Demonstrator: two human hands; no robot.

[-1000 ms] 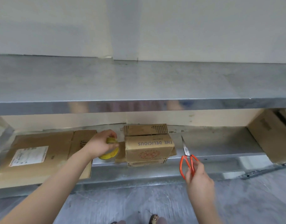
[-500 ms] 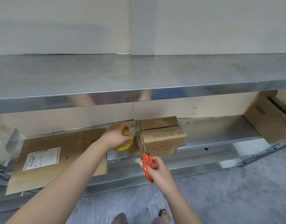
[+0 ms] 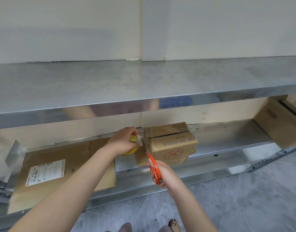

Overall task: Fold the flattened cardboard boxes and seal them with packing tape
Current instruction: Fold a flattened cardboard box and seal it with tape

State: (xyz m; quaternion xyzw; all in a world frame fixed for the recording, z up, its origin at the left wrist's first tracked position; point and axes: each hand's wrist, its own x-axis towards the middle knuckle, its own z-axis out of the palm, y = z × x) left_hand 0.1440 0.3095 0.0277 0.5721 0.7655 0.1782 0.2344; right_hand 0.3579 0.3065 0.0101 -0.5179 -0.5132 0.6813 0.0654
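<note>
Steel shelving is filling our view, and on its lower shelf (image 3: 227, 141) a small folded box (image 3: 174, 146) is sitting mid-shelf, with flattened cardboard (image 3: 73, 158) lying to its left. Our left hand (image 3: 122, 142) is gripping the yellow tape roll (image 3: 133, 138) just left of the box, fingers curled round it. Our right hand (image 3: 165, 174) is holding orange scissors (image 3: 154, 168), fingers curled round the handles, blades reaching into the gap between roll and box. We are judging the box light, stiff and easily shoved, and the tape thin and sticky, so we are keeping the roll pulled taut.

box (image 3: 172, 144) on lower shelf (image 3: 227, 139) (flat cardboard (image 3: 60, 164) left)
</note>
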